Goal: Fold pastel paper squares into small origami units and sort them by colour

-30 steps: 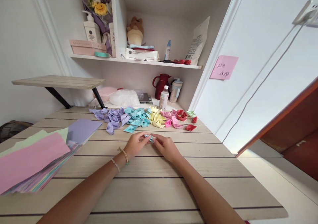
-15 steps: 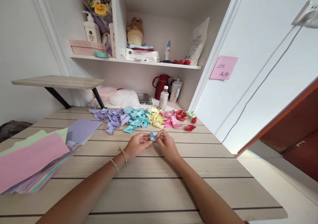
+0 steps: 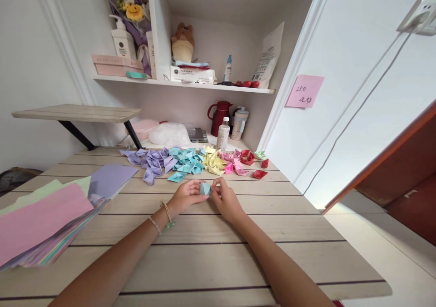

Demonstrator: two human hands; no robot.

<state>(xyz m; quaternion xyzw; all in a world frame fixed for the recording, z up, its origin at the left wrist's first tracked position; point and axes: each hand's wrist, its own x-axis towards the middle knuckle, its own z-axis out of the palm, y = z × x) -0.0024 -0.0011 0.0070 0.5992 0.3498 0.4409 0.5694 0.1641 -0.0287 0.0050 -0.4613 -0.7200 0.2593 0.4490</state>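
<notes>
A small folded piece of light blue paper [image 3: 205,189] is held between both hands above the table. My left hand [image 3: 185,195] pinches its left side, thumb below and fingers behind. My right hand [image 3: 225,200] grips the right edge with thumb and forefinger. Just beyond lie folded paper boats in colour groups: purple boats [image 3: 153,159], blue boats [image 3: 188,160], yellow boats [image 3: 214,160], pink boats [image 3: 235,163] and red boats [image 3: 260,174]. A pale green boat [image 3: 260,155] sits at the right end.
Stacked coloured paper sheets [image 3: 44,220] lie at the left on the wooden table [image 3: 204,261]. A raised wooden stand [image 3: 78,112] is behind them. Behind the boats stand a clear bottle [image 3: 223,134], a red jug [image 3: 220,117] and a tumbler [image 3: 240,123]. A shelf [image 3: 190,84] hangs above.
The blue paper has turned and now shows a broader, flat triangular face. Both hands have shifted slightly left with it, and the whole view has moved a little.
</notes>
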